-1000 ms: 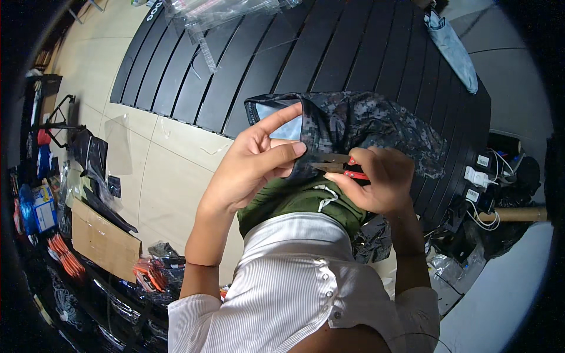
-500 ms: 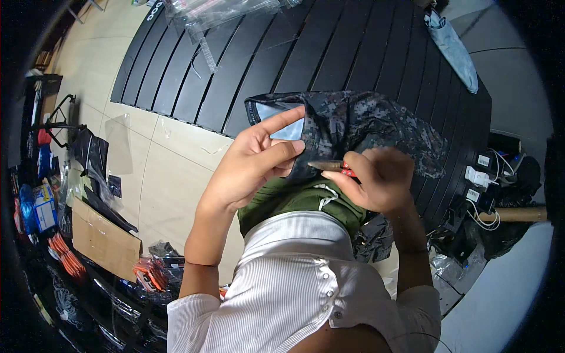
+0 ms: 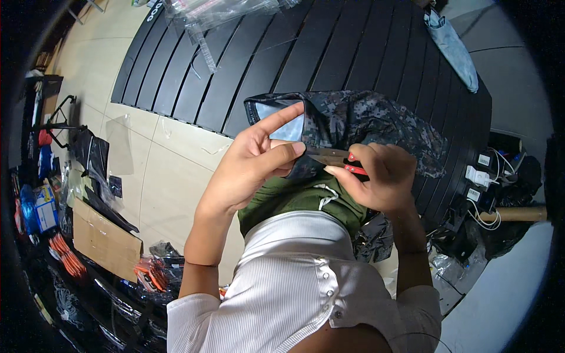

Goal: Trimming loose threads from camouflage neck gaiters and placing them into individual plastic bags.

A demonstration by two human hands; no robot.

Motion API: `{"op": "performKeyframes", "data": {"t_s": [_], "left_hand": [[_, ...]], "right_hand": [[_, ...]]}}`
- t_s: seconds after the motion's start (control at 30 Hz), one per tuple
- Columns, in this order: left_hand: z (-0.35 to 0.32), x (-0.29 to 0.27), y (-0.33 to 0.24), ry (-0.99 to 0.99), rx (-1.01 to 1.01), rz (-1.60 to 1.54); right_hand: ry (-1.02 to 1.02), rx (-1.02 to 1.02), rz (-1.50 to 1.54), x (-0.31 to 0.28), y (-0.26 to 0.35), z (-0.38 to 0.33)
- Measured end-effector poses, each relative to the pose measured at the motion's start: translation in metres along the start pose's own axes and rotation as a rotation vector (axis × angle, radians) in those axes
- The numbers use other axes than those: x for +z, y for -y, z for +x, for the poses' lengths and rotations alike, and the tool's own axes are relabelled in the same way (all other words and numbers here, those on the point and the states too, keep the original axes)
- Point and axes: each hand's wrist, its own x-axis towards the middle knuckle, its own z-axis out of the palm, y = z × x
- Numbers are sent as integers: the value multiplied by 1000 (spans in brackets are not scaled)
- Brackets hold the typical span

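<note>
The left hand (image 3: 250, 167) pinches the near edge of a camouflage garment (image 3: 376, 120) on the black table (image 3: 329, 53); right hand (image 3: 382, 179), just beside it, grips red-handled scissors (image 3: 344, 162).

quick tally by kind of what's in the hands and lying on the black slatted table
dark camouflage fabric garment, held by left hand: 1
red-handled snips, in right hand: 1
clear plastic bags: 1 heap
light blue cloth: 1
total: 4

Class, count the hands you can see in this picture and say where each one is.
2. The left hand pinches the camouflage cloth's edge at centre; the right hand, beside it, holds red-handled snips against that cloth. No others show.
</note>
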Motion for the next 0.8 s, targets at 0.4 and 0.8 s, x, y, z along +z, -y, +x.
{"op": "performKeyframes", "data": {"t_s": [0.4,0.8], "left_hand": [[-2,2,-1,18,37,33],[-1,0,1,-15,48,41]], "right_hand": [[56,7,-20,-2,1,1],[110,-19,73,-8,1,-3]]}}
